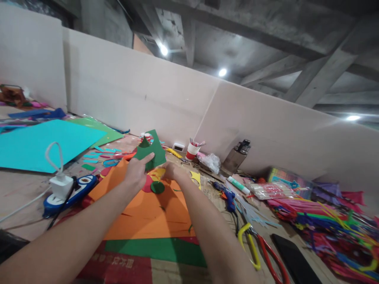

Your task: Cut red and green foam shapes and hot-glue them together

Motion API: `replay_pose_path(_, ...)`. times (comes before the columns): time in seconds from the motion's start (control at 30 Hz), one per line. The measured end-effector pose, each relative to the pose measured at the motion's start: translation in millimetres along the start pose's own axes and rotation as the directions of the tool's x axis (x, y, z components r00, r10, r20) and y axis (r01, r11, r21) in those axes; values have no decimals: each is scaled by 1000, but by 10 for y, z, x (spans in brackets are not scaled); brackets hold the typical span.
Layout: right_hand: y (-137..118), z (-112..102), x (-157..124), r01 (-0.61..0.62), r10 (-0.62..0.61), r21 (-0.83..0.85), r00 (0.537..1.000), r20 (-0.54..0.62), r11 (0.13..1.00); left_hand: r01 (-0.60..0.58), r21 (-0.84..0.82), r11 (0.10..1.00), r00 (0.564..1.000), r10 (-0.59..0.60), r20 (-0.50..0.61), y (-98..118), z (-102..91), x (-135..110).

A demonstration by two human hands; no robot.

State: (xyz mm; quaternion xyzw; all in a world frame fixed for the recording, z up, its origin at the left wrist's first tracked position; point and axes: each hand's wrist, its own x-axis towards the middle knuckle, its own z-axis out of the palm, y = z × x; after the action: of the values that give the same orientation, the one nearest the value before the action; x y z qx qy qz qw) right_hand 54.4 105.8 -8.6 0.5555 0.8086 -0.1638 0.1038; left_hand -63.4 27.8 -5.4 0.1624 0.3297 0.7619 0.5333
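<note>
My left hand (136,172) pinches a sheet of dark green paper (156,149), its thumb lying flat across the front. The sheet stands tilted up and has a notch cut out of its upper left edge. Close beside it, my right hand (172,172) has its fingers curled in behind the paper's lower edge; what they hold is hidden. A yellow piece (156,173) shows between the two hands. Below them a green paper circle (157,187) and a partly covered red circle (147,184) lie on a large orange sheet (148,217).
A blue power strip (71,195) with a white charger stands left. Turquoise card (50,144) lies behind it. To the right are a glue gun (227,195), pliers-like tool (263,252), black phone (294,258) and colourful pipe cleaners (319,221). A paper cup (193,151) and bottle (237,156) stand by the partition.
</note>
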Motion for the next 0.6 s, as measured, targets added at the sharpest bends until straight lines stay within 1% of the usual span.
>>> replay_pose_path(0.07,-59,19,73,-10,10,-3,997,78,1000,3,-2,1000,1000,-3,0,-3,3,-6)
replay_pose_path(0.13,-61,7,112,-25,25,-1,994,109,1000,11,1,1000,1000,-11,2,-5,9,-14)
replay_pose_path(0.23,-20,-40,115,-55,55,2,992,111,998,18,16,1000,1000,-18,15,-16,13,-19)
replay_pose_path(0.33,10,-61,76,-81,79,21,993,85,996,-8,14,1000,1000,8,24,-41,-1,-1)
replay_pose_path(0.4,23,-30,35,-79,77,54,996,37,995,-22,9,1000,999,21,26,-60,-16,15)
replay_pose_path(0.5,52,62,-39,-57,68,123,994,-88,991,-32,21,999,999,31,43,-86,-40,27)
replay_pose_path(0.57,102,96,-96,-49,82,171,977,-195,984,-29,46,999,999,27,36,-100,-57,26)
replay_pose_path(0.6,148,89,-131,-47,98,198,962,-256,979,-20,60,998,999,18,26,-105,-65,25)
